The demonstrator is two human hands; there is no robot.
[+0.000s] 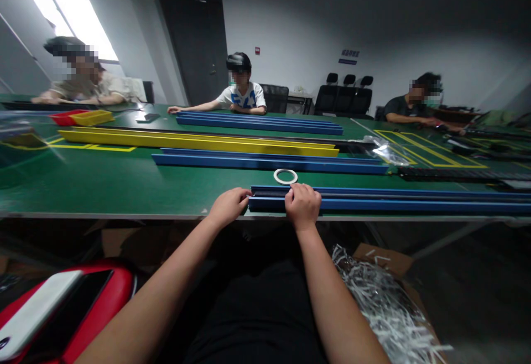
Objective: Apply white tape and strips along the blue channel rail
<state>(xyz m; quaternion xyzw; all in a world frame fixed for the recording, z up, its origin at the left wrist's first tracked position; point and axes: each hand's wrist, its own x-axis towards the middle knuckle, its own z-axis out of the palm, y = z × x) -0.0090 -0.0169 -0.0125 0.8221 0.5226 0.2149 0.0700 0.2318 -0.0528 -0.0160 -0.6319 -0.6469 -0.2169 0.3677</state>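
A long blue channel [373, 204] lies along the table's near edge and runs off to the right. My left hand [229, 207] is at its left end, fingers closed at the opening; whatever they pinch is too small to make out. Over the near wall of the same channel, a little farther right, my right hand [303, 204] is closed with its fingers wrapped round it. Just beyond my right hand a white ring, like a tape roll [285, 176], lies flat on the green table [103, 181].
Behind lie another blue channel [265, 162], a yellow channel [199, 141] and several stacked blue ones [257, 124]. Red [62, 117] and yellow trays [92, 118] stand back left. Three people sit across the table. Shredded paper [381, 303] fills a box below right.
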